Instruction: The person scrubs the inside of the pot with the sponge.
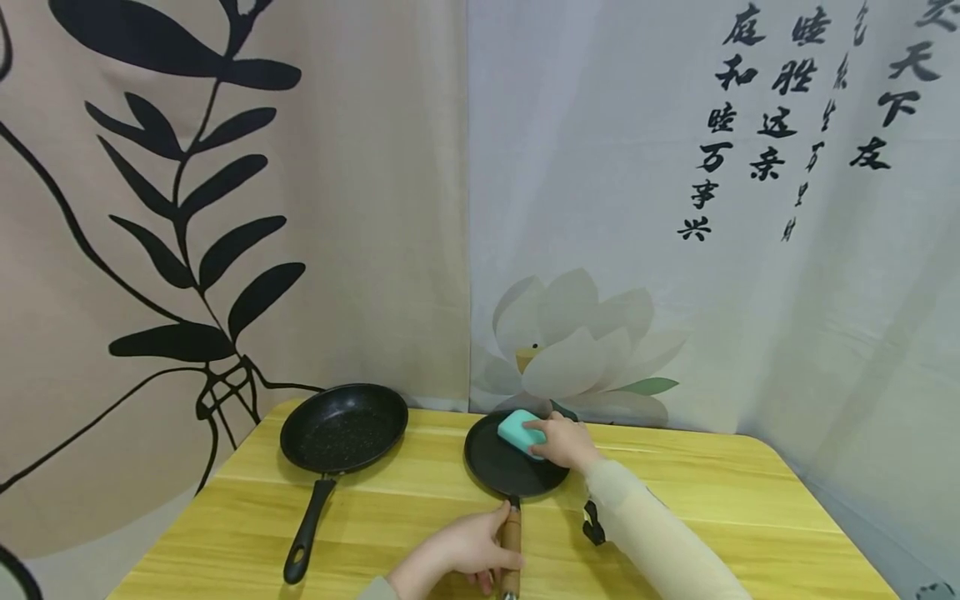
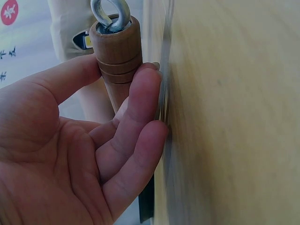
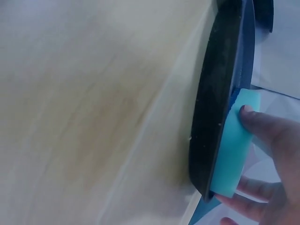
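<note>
Sponge and small pan sit together in the head view, near the middle of the table's far edge: the turquoise sponge (image 1: 519, 427) lies on the black surface of the small pan (image 1: 498, 471). The right hand (image 1: 566, 442) grips the sponge between thumb and fingers, its pale sleeve (image 1: 667, 533) reaching over the right part of the table (image 1: 690, 475). The left hand (image 1: 472, 546) holds the small pan's wooden handle (image 1: 511, 537), which points away from the far edge. Near the far left corner rests a larger speckled pan (image 1: 341, 433), untouched, its black handle (image 1: 309, 533) also turned from that edge. Behind the table hangs a printed backdrop (image 1: 390, 208).

From the left wrist, the thumb lies on one side of the wooden handle and fingers on the other; a metal ring (image 2: 111, 14) tops its end.

From the right wrist, thumb and fingers clasp the sponge at opposite ends, its dark blue face toward the small pan.
</note>
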`<state>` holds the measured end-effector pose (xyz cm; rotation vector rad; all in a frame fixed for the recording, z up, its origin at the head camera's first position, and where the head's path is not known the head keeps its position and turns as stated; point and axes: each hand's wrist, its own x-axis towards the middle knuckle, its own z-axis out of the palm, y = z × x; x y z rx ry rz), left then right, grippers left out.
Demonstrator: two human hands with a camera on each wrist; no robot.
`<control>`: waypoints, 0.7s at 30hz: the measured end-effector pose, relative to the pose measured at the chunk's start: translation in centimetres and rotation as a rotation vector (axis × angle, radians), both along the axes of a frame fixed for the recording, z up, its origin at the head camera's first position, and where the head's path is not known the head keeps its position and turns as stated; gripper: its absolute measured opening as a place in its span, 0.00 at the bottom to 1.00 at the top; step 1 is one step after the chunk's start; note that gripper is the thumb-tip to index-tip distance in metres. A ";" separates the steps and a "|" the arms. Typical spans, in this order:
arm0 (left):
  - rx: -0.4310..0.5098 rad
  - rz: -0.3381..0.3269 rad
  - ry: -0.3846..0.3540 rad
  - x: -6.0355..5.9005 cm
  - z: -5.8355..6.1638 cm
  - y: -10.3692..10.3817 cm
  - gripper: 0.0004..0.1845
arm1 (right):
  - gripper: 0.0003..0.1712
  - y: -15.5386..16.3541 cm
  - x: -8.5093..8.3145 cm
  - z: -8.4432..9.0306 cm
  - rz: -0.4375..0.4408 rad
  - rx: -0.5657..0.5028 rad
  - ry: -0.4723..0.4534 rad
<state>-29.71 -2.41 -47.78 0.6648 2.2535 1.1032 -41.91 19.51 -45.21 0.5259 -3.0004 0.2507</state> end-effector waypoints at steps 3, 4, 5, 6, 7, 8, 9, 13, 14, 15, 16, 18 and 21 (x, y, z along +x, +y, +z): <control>0.021 0.029 -0.006 1.2 1.7 0.1 0.47 | 0.28 0.1 0.3 0.0 0.003 0.001 0.003; 0.037 0.047 -0.009 1.5 2.0 0.1 0.46 | 0.28 0.1 0.3 0.0 0.006 0.000 0.004; 0.073 0.048 -0.026 0.9 1.0 0.1 0.47 | 0.29 0.2 0.4 0.0 0.007 -0.001 0.005; 0.072 0.054 -0.025 1.0 1.0 0.1 0.47 | 0.29 0.2 0.4 -0.1 0.006 -0.003 0.002; 0.075 0.061 -0.031 1.0 1.0 0.1 0.47 | 0.29 0.3 0.5 -0.1 0.009 -0.005 0.004; 0.074 0.057 -0.034 1.0 1.1 0.1 0.47 | 0.29 0.4 0.5 -0.2 0.012 -0.006 0.004; 0.061 0.039 -0.025 0.7 0.7 0.0 0.48 | 0.29 0.4 0.6 -0.2 0.018 -0.009 0.007; 0.022 0.017 -0.002 1.3 2.0 -0.1 0.48 | 0.29 0.6 1.1 -0.2 0.037 -0.030 0.001; 0.021 0.012 -0.002 1.2 2.0 -0.1 0.48 | 0.29 0.7 1.3 -0.1 0.039 -0.035 -0.004; 0.021 0.015 -0.003 1.2 1.9 -0.1 0.48 | 0.29 0.7 1.4 0.0 0.040 -0.038 -0.008; 0.035 0.029 -0.014 1.5 2.2 0.0 0.47 | 0.29 0.7 1.6 0.0 0.038 -0.041 -0.013; 0.060 0.045 -0.032 1.5 2.2 0.0 0.46 | 0.29 0.8 1.8 0.0 0.038 -0.047 -0.023; 0.028 0.026 -0.016 0.9 1.2 -0.1 0.47 | 0.29 0.7 2.2 0.2 0.045 -0.045 -0.022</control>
